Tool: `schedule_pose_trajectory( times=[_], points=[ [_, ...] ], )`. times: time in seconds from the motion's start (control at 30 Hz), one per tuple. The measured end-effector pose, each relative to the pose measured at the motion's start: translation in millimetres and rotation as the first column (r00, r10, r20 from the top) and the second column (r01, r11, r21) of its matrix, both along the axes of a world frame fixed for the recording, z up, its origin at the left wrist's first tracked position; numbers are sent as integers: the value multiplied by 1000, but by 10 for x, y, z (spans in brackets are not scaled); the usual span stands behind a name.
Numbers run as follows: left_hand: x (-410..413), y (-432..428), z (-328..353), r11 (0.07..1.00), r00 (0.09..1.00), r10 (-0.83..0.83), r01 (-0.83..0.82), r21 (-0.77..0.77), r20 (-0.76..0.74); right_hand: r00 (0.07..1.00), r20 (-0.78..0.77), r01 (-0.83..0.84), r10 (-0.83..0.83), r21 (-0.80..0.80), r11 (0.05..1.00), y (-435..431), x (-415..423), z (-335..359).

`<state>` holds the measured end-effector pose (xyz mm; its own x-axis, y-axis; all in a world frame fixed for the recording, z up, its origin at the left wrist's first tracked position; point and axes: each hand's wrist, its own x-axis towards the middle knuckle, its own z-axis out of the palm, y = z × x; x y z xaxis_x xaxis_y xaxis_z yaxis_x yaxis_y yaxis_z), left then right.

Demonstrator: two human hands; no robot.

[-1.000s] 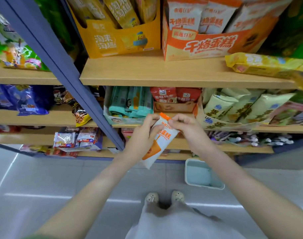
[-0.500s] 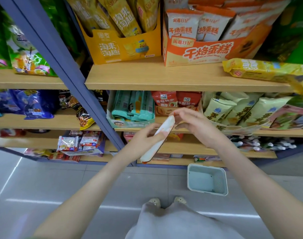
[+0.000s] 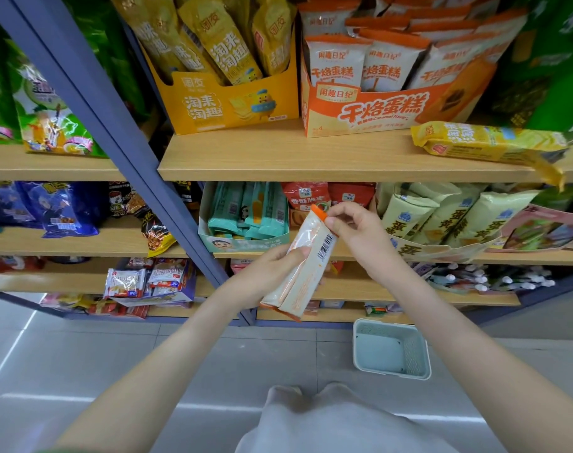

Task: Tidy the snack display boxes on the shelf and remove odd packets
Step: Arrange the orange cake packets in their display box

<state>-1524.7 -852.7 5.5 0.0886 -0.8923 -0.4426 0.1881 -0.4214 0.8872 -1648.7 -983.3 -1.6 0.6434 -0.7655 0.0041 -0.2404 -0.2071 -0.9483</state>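
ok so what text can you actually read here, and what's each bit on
"干烙蛋糕": orange cardboard display box, and the white-and-orange packets standing in it
"闲趣日纪": that box's badge, same packets
"淘来淘趣": yellow cardboard display box
"Caramel": small print on the orange box, rest blurred
Barcode digits on the held white-and-orange packet: too small
Lower-shelf packets: too blurred to be sure

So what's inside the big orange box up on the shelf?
White packets with orange tops stand upright in the orange box, in a few rows. The box front covers their bottoms, and the front packets hide most of those behind.
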Motion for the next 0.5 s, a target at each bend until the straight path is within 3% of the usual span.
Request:
schedule_pose_trajectory(
  times=[0.1, 0.17, 0.23, 0.3, 0.37, 0.5],
  points=[
    [-59, -60, -58, 959, 960, 276, -278, -50, -43, 998, 7, -68, 67, 52, 996, 88, 46, 13],
    [-78, -115, -95, 859, 858, 489, -505, -86, -160, 970, -79, -208, 228, 206, 956, 147, 59, -25],
    [-64, -142, -135, 743, 746, 614, -656, -131, -256, 905, -102, -343, 413, 400, 850, 218, 51, -66],
    [-69, -133, -157, 677, 693, 679, -719, -159, -241, 888, 14, -397, 459, 525, 752, 284, 54, -110],
    [-92, -110, -192, 650, 666, 703, -744, -152, -249, 912, 144, -394, 385, 573, 719, 312, 72, -136],
    [-105, -79, -268, 631, 639, 713, -764, -135, -288, 938, 162, -346, 308, 510, 787, 269, 66, -182]
  ],
)
